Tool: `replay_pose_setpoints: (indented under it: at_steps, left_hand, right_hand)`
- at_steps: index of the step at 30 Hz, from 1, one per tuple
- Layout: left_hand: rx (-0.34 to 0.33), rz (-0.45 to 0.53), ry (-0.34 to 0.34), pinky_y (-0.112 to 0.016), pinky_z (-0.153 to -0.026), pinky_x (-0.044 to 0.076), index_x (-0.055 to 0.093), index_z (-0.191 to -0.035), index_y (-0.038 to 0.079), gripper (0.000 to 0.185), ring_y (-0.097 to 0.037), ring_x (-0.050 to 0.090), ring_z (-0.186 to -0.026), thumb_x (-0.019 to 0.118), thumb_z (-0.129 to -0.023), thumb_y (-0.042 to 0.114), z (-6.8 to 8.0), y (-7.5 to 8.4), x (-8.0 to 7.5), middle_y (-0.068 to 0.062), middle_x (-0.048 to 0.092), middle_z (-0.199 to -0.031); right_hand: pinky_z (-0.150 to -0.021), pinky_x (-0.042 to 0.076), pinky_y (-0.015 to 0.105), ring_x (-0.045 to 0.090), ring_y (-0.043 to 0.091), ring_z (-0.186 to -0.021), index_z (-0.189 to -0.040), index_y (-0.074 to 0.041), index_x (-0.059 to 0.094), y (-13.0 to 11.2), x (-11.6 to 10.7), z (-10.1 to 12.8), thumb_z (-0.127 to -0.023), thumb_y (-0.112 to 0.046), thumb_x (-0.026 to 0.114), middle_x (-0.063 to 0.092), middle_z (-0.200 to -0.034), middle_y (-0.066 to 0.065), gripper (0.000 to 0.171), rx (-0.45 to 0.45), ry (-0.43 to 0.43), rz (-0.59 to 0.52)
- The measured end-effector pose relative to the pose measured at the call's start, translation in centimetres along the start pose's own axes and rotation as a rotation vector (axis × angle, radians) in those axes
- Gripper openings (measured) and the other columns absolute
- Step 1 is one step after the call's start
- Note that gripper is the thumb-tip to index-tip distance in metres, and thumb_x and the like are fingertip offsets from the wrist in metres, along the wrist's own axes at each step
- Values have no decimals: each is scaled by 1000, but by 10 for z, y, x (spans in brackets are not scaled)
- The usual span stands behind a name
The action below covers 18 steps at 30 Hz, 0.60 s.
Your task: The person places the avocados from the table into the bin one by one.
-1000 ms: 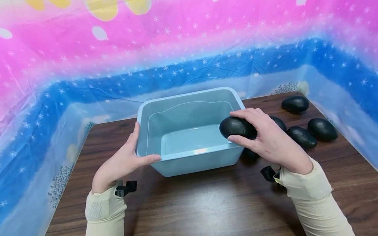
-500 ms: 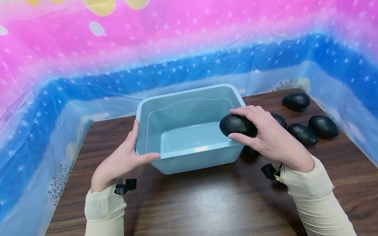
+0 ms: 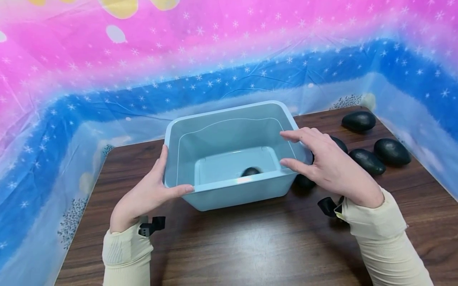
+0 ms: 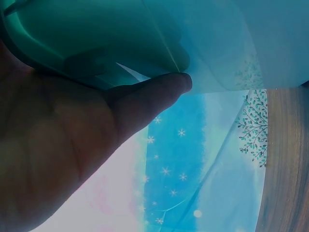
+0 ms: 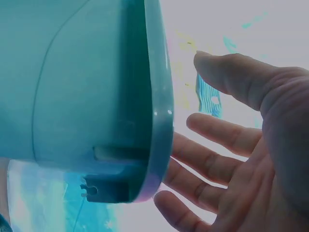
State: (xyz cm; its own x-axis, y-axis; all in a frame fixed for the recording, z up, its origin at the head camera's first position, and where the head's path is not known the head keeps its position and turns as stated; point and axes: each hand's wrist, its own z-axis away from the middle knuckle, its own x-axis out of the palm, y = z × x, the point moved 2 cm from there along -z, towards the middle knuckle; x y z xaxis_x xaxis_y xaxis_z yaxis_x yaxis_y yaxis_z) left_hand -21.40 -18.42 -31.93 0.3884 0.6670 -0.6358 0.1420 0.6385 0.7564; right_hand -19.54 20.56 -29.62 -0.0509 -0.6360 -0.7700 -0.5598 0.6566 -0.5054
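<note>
A light blue plastic bin (image 3: pixel 234 198) stands on the table. My left hand (image 3: pixel 146 194) holds its near left corner, thumb over the front rim and fingers along the left side. In the left wrist view the thumb (image 4: pixel 149 99) lies against the bin wall. One dark avocado (image 3: pixel 251 171) lies on the bin's floor, partly hidden by the front wall. Above the bin's right rim, my right hand (image 3: pixel 325 167) is spread with nothing in it. The right wrist view shows its fingers (image 5: pixel 207 159) apart, beside the bin's rim (image 5: pixel 161 111).
Several more avocados lie on the wooden table (image 3: pixel 243 246) to the right of the bin. One avocado (image 3: pixel 303 182) is close against the bin's right side, another (image 3: pixel 359 121) near the back corner. A patterned cloth (image 3: pixel 214 51) hangs behind and around the table.
My right hand has let go of the avocado it held over the bin's right rim, and an avocado is now inside the bin. My left hand keeps its hold on the corner.
</note>
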Motion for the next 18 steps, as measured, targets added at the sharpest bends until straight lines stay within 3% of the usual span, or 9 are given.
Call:
replay_pose_setpoints:
  at_steps: [6,10,13,18]
  left_hand:
    - [-10,-8,2,-58,-111,19,-24,-147,40,115,-16,-5,-145,72,-85,48,0,0,0,16,-21,-156]
    - [-11,-15,6,-57,-111,19,-24,-147,40,115,-16,-4,-145,72,-85,49,0,1,0,17,-21,-156]
    - [-3,-8,7,-57,-111,20,-24,-147,40,116,-16,-3,-145,73,-85,47,0,1,0,17,-21,-156]
    - [-1,-2,6,-57,-111,20,-24,-147,41,115,-15,-3,-145,73,-85,47,0,1,0,18,-21,-156]
  right_hand:
    - [-94,37,51,48,22,-122,-140,-15,52,1,-10,3,-91,-26,71,54,-134,4,54,5,46,-14]
    - [-88,41,44,53,20,-111,-139,-14,54,7,-20,6,-90,-22,73,56,-131,4,53,18,112,-5]
    - [-88,44,46,57,22,-108,-139,-17,53,14,-28,9,-89,-24,73,57,-131,5,54,82,146,-18]
    - [-94,40,56,54,31,-119,-143,-21,49,32,-37,10,-91,-32,69,54,-135,9,57,214,135,-39]
